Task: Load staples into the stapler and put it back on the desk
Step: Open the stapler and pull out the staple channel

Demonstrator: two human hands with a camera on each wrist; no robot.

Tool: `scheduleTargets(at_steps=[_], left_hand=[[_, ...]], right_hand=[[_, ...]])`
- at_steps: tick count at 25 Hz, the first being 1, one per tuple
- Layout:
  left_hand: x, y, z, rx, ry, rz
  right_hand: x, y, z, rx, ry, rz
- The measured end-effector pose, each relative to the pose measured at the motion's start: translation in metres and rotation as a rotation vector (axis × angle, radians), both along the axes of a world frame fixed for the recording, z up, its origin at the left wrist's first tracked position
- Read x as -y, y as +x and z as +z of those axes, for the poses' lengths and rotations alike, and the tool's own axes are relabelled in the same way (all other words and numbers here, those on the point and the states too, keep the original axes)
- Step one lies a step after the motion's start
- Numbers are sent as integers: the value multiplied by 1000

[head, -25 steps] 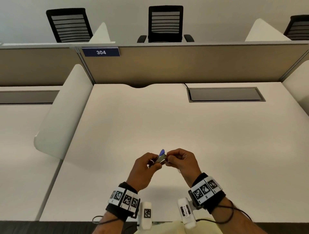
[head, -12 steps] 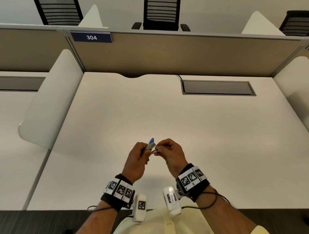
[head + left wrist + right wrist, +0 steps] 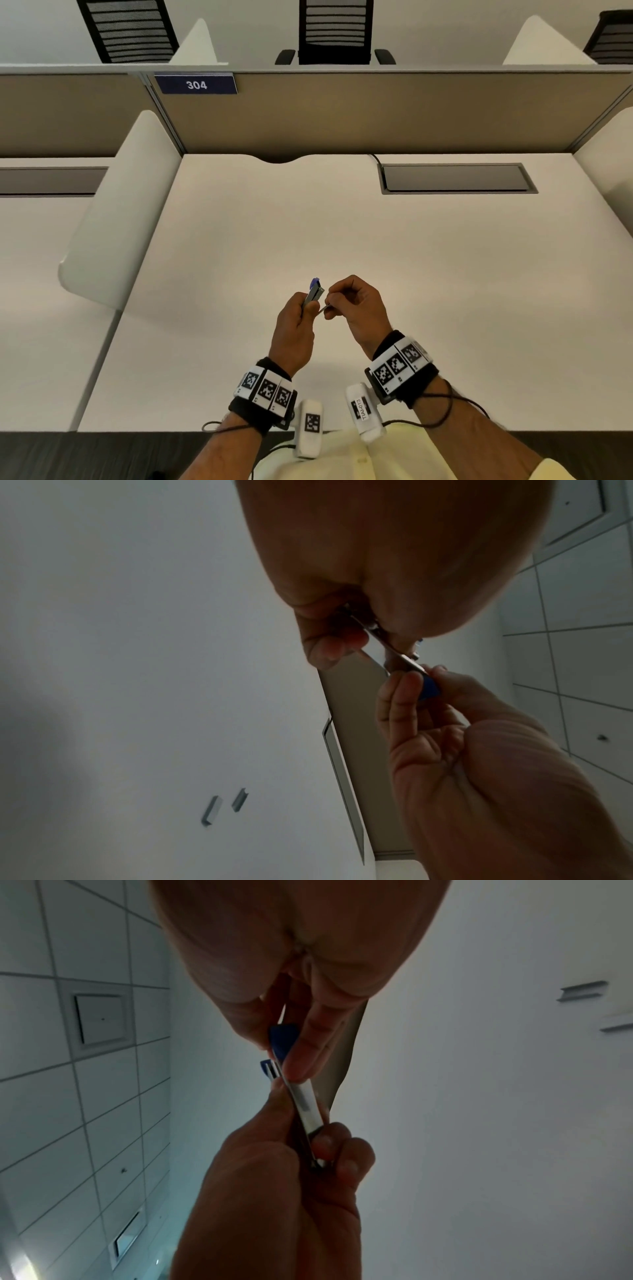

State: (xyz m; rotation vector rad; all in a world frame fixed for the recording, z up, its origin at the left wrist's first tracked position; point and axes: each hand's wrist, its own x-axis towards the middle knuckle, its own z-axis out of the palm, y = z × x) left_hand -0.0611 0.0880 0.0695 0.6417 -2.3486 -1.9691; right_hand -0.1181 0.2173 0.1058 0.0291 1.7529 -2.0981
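A: Two hands meet above the near part of the white desk (image 3: 376,274), and both are busy with one small stapler (image 3: 314,294).

B: Which hand carries it?

A: The left hand (image 3: 295,334). Its fingers are curled around the metal body, and the blue tip points up and away from the person. The stapler is in the air, not on the desk.

B: And the right hand (image 3: 356,308)?

A: Its fingers are curled too. Thumb and forefinger pinch a thin metal part that comes out from the stapler's side. In the right wrist view this part looks like the long silver magazine rail (image 3: 308,1107), with a blue plastic piece (image 3: 281,1039) at one end, held between the fingertips.

B: Are staples already inside?

A: I cannot tell. Two short staple strips (image 3: 224,804) lie on the desk, just beside each other, well apart from the hands.

B: What else is there?

A: A grey cable hatch (image 3: 457,178) at the far right of the desk, a beige partition with a plate "304" (image 3: 196,84), and black office chairs (image 3: 335,32) behind it.
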Motion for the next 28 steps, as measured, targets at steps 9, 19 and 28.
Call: scheduleTargets(at_steps=[9, 19, 28], left_hand=[[14, -4, 24, -8, 53, -61], [16, -2, 34, -15, 78, -29], [11, 6, 43, -10, -8, -141]], right_hand=[[-1, -1, -5, 112, -129, -100], [-3, -2, -5, -61, 64, 1], [-4, 5, -12, -187, 177, 129]])
